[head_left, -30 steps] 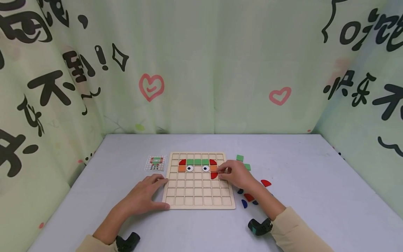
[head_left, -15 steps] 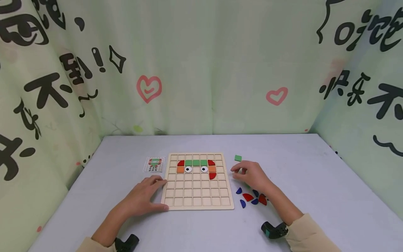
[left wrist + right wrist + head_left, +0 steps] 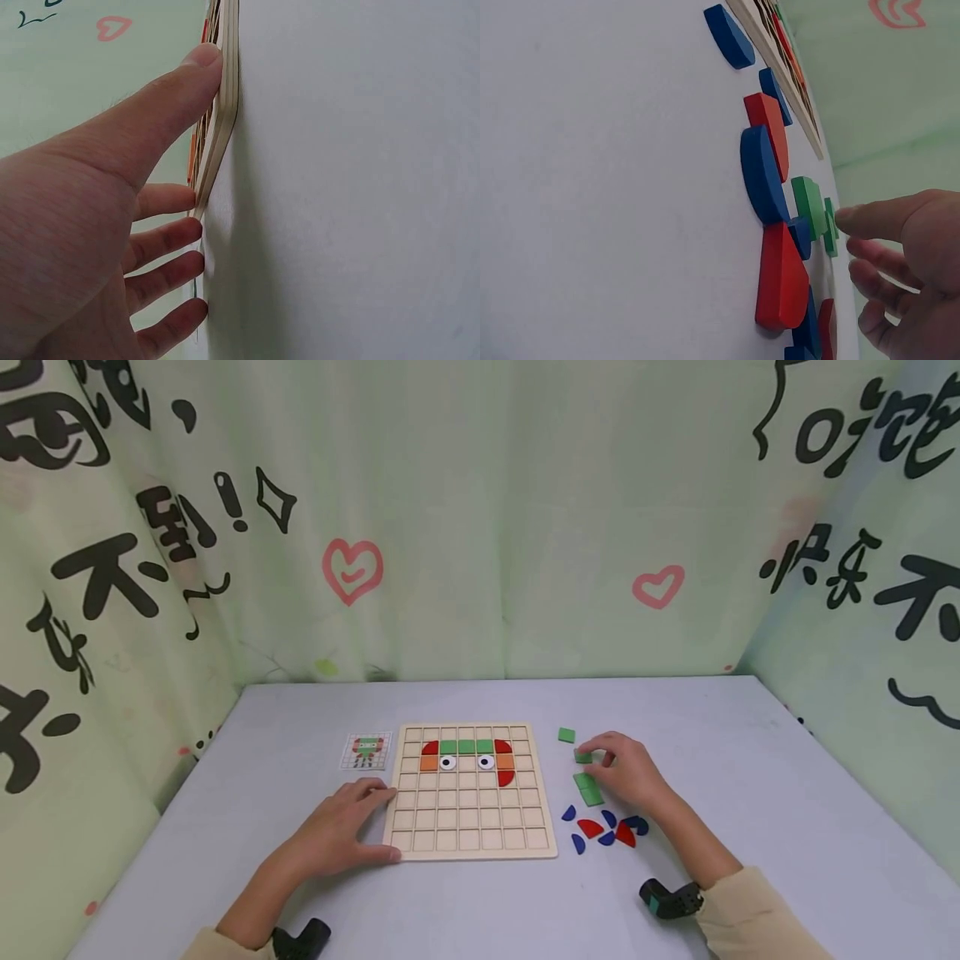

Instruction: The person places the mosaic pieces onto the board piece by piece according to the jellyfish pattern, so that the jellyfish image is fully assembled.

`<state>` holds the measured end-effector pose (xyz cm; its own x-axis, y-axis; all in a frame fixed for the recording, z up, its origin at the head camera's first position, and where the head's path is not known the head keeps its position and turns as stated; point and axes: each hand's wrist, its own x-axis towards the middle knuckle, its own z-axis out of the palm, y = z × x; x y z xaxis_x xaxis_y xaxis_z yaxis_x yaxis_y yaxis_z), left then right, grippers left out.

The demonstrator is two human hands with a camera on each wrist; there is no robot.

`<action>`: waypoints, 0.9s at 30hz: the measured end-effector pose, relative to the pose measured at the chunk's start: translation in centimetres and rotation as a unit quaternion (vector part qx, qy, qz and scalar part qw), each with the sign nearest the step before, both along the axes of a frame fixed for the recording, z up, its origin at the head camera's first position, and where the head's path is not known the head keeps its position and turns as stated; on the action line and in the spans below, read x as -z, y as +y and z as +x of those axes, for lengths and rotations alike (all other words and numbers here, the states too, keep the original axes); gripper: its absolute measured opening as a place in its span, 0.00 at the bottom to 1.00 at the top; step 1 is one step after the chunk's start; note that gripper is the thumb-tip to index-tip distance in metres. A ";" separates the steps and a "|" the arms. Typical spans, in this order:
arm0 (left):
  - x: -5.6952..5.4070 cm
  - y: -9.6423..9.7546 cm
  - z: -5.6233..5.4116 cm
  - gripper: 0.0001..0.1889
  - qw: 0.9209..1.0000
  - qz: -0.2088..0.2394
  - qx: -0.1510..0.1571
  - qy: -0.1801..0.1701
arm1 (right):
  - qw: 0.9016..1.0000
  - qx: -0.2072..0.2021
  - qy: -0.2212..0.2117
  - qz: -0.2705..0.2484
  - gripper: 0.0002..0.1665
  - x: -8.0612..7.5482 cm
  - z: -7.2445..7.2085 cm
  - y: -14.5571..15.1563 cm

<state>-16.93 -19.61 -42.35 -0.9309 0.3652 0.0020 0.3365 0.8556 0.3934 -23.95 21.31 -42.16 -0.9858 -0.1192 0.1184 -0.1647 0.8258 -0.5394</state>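
Observation:
A wooden grid board (image 3: 468, 818) lies flat, with red, orange and green pieces and two eye pieces in its upper cells. My left hand (image 3: 341, 827) rests at its left side, the thumb on the near corner and fingertips along the edge. In the left wrist view, that thumb (image 3: 165, 105) presses the board's rim (image 3: 225, 105), its fingers extended and spread. Right of the board, my right hand (image 3: 630, 768) pinches a green square tile (image 3: 582, 757) between thumb and index finger. In the right wrist view, the thumb (image 3: 877, 216) meets the green pieces (image 3: 831, 229).
Two green squares (image 3: 588, 789) lie just below the right hand, another green square (image 3: 567, 735) farther back. Red pieces (image 3: 590, 829) and several blue pieces (image 3: 579, 844) lie nearer. A small picture card (image 3: 367, 751) sits left of the board. Curtains (image 3: 450, 527) surround the table.
My right hand has left the red piece on the board's right side and moved right to the green square. The left hand keeps its place at the board.

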 end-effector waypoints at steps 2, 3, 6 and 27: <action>0.0 0.1 0.0 0.44 1.000 0.000 -0.002 -0.001 | 1.000 0.003 0.002 0.003 0.15 0.0 -0.1 0.1; 0.1 0.1 0.0 0.44 1.000 -0.001 -0.002 -0.001 | 1.000 0.006 0.000 0.004 0.15 0.0 -0.2 0.2; 0.2 0.1 0.0 0.44 1.000 0.000 0.000 0.000 | 1.000 0.011 -0.006 0.004 0.15 0.1 -0.3 0.2; 0.1 0.2 0.1 0.43 1.000 0.004 -0.009 -0.003 | 1.000 0.010 -0.018 -0.010 0.12 0.4 -0.8 0.1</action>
